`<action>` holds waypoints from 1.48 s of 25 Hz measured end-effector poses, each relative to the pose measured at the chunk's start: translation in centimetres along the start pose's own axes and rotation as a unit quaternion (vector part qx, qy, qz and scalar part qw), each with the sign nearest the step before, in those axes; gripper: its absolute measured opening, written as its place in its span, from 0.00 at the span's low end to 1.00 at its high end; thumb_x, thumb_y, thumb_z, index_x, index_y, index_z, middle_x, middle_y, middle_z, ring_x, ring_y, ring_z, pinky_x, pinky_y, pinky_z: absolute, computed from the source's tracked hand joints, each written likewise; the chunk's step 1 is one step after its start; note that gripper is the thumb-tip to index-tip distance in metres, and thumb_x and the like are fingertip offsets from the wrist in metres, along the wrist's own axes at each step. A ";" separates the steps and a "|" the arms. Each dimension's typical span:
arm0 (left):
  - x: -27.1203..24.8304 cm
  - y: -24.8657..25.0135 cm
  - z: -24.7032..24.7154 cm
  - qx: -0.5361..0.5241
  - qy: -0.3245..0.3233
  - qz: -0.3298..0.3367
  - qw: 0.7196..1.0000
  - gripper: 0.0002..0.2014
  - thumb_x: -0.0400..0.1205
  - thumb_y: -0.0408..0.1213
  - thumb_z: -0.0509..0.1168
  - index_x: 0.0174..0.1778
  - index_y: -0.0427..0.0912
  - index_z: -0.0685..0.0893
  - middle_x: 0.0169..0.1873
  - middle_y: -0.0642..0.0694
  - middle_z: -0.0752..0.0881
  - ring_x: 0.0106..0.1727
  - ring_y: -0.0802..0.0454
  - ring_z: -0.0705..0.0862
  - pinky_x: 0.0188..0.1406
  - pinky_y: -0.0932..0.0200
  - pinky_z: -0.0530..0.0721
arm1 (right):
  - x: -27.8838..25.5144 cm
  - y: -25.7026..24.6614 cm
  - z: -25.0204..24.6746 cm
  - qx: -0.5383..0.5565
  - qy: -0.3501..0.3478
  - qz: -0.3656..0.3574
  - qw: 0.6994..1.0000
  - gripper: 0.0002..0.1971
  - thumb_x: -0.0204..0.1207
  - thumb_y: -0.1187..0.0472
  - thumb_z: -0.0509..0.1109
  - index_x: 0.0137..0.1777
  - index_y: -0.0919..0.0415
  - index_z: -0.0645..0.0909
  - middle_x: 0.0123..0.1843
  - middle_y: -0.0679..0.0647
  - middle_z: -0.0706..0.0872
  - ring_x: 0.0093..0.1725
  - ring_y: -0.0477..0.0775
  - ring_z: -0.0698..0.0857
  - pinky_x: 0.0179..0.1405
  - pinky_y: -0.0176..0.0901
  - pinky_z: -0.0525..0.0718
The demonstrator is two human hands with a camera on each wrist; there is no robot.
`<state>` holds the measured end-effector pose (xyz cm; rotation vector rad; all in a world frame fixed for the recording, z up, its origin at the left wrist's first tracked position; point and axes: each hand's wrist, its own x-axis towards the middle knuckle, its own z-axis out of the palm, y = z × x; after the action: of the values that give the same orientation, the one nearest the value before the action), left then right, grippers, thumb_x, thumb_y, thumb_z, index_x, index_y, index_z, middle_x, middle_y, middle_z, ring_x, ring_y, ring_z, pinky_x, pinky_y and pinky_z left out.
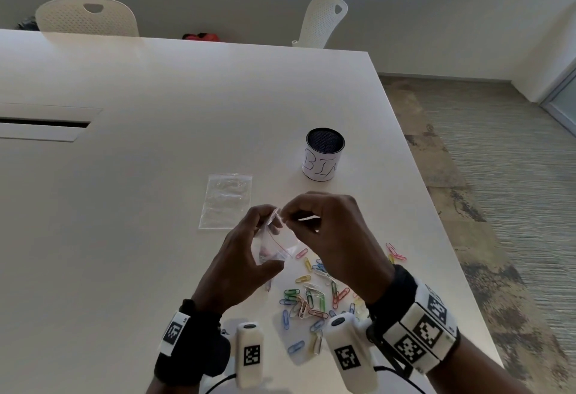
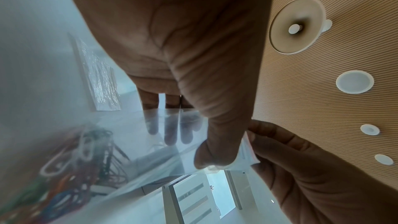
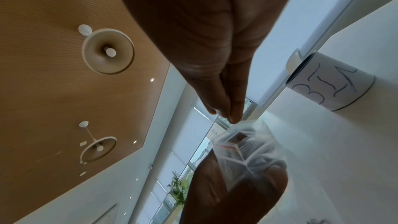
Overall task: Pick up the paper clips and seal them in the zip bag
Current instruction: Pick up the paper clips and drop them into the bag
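Spare bag: a clear flat bag (image 1: 225, 201) lies on the white table (image 1: 124, 175), left of and beyond the hands
Left hand: the left hand (image 1: 240, 269) is raised over the table, its grip closed on the zip bag (image 1: 274, 245), thumb on the near face and fingers behind the plastic
Zip bag: small, clear, with a red line near its mouth, held in the air between both hands; the left wrist view shows blurred coloured clips inside it at the bottom
Right hand: the right hand (image 1: 336, 237) meets the left at the top corner of the bag, its grip a narrow pinch of thumb and fingertips on the bag's upper edge
Paper clips: loose paper clips (image 1: 311, 300) in green, blue, red, yellow, pink and white lie scattered on the table below and between the wrists, a few more to the right of the right hand
Cup: a round cup (image 1: 324, 155) with a white label marked "BIN" stands upright on the table beyond the right hand
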<state>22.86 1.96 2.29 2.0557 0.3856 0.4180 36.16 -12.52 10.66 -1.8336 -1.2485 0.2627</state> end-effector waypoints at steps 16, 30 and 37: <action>-0.9 -0.2 -2.7 0.032 0.017 0.011 0.999 0.37 0.73 0.28 0.82 0.77 0.48 0.75 0.59 0.53 0.88 0.70 0.53 0.88 0.74 0.62 0.82 | -4.7 5.5 3.3 -0.170 -0.284 -0.004 0.944 0.17 0.86 0.48 0.69 0.71 0.52 0.84 0.70 0.49 0.83 0.68 0.48 0.81 0.65 0.37 0.82; -0.6 -0.1 -1.6 0.027 0.005 0.008 1.000 0.37 0.74 0.29 0.81 0.78 0.50 0.74 0.60 0.53 0.87 0.69 0.54 0.87 0.70 0.64 0.84 | -4.8 7.0 0.9 -0.227 -0.302 -0.003 0.926 0.25 0.81 0.40 0.72 0.77 0.42 0.77 0.80 0.47 0.75 0.77 0.47 0.73 0.79 0.48 0.76; -0.4 -0.1 -1.3 0.019 0.000 0.003 1.000 0.37 0.74 0.29 0.81 0.78 0.50 0.74 0.61 0.52 0.87 0.69 0.51 0.87 0.68 0.62 0.85 | -5.6 7.0 0.8 -0.255 -0.341 -0.010 0.905 0.25 0.84 0.44 0.71 0.80 0.42 0.75 0.81 0.48 0.71 0.75 0.49 0.73 0.70 0.48 0.85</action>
<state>21.86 2.82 2.81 2.0953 0.3888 0.4169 37.53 -17.52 3.31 -2.2629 -1.9587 0.6591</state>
